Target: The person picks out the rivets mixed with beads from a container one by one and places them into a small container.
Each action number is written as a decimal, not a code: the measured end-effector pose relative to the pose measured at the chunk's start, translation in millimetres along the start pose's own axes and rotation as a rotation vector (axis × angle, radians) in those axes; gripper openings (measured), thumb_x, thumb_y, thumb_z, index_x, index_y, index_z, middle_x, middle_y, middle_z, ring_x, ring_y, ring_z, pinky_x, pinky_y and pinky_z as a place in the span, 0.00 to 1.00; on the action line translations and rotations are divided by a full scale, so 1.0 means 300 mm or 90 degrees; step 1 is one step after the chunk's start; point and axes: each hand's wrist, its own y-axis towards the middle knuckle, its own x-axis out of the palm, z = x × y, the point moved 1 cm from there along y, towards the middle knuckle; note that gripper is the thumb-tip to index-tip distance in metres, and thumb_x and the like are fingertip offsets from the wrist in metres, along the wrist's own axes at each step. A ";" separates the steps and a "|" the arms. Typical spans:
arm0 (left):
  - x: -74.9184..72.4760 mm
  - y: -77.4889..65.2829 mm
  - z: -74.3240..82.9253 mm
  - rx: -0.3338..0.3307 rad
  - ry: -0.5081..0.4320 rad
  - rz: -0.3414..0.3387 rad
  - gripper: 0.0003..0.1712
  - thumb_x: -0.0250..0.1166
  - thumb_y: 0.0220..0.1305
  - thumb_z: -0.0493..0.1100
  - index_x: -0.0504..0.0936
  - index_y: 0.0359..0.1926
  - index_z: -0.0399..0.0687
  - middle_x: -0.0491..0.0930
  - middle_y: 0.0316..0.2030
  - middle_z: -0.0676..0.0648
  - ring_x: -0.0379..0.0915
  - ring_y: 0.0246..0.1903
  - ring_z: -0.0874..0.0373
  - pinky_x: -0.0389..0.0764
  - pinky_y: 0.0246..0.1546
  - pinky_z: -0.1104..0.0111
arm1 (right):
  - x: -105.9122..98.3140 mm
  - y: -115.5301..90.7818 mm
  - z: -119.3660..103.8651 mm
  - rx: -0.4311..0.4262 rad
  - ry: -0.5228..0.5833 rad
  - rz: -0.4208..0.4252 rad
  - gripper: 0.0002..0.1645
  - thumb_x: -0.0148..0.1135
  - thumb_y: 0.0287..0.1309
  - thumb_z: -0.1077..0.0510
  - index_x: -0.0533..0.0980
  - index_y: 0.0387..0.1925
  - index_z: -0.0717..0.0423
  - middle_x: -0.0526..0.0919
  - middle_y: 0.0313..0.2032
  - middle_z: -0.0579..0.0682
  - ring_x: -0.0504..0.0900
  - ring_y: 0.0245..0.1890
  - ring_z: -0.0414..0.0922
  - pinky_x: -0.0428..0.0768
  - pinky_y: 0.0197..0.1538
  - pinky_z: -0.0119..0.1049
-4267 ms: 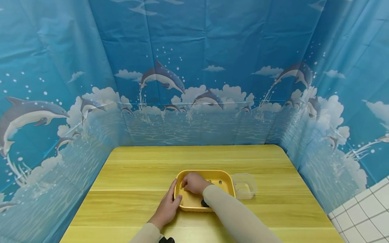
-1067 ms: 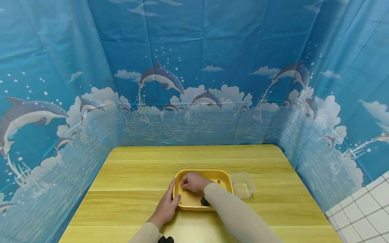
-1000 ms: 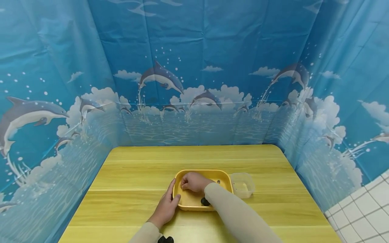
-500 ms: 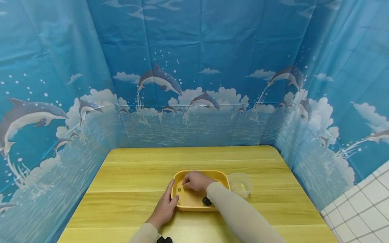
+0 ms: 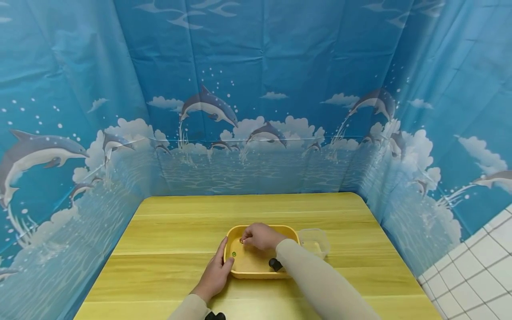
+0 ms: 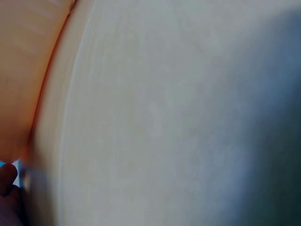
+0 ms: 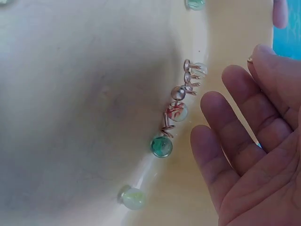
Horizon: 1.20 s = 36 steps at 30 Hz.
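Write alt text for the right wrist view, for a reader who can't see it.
The person's right hand pinches a tiny, mostly hidden metallic piece in a tray. Beside the hand, several glass marbles and coppery tack-like pieces lie in a ragged line along the tray's inner edge.

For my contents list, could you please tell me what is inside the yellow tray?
The yellow tray holds glassy marbles and copper-coloured metal pieces, several gathered in a row near its wall. Anything beneath the right hand and sleeve is covered in the head view.
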 end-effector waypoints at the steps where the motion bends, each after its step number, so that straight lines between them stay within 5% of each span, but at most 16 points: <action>1: 0.001 -0.001 -0.003 0.001 0.002 0.002 0.39 0.53 0.83 0.49 0.47 0.86 0.60 0.61 0.79 0.32 0.63 0.76 0.36 0.65 0.75 0.42 | 0.001 0.000 0.005 0.001 -0.002 0.003 0.07 0.66 0.73 0.55 0.88 0.41 0.49 0.89 0.38 0.40 0.77 0.32 0.34 0.78 0.38 0.32; 9: 0.006 -0.004 -0.017 0.002 0.015 0.011 0.39 0.54 0.83 0.51 0.48 0.86 0.60 0.63 0.78 0.32 0.62 0.76 0.35 0.64 0.75 0.41 | 0.001 -0.010 0.032 0.016 0.005 0.013 0.08 0.65 0.74 0.53 0.87 0.43 0.49 0.86 0.35 0.37 0.78 0.32 0.36 0.79 0.39 0.34; 18: 0.005 -0.008 -0.016 -0.012 0.013 0.002 0.40 0.54 0.83 0.51 0.47 0.86 0.62 0.63 0.78 0.33 0.62 0.76 0.34 0.64 0.75 0.40 | -0.035 -0.045 0.046 0.023 0.045 0.008 0.12 0.60 0.77 0.53 0.86 0.44 0.54 0.89 0.41 0.51 0.78 0.32 0.39 0.78 0.39 0.37; 36: -0.002 0.002 0.010 -0.028 0.012 0.009 0.37 0.50 0.84 0.48 0.48 0.86 0.61 0.61 0.79 0.35 0.59 0.77 0.34 0.61 0.76 0.38 | -0.134 -0.124 0.042 0.024 0.073 0.017 0.15 0.56 0.80 0.52 0.83 0.51 0.56 0.86 0.40 0.57 0.73 0.27 0.41 0.75 0.36 0.39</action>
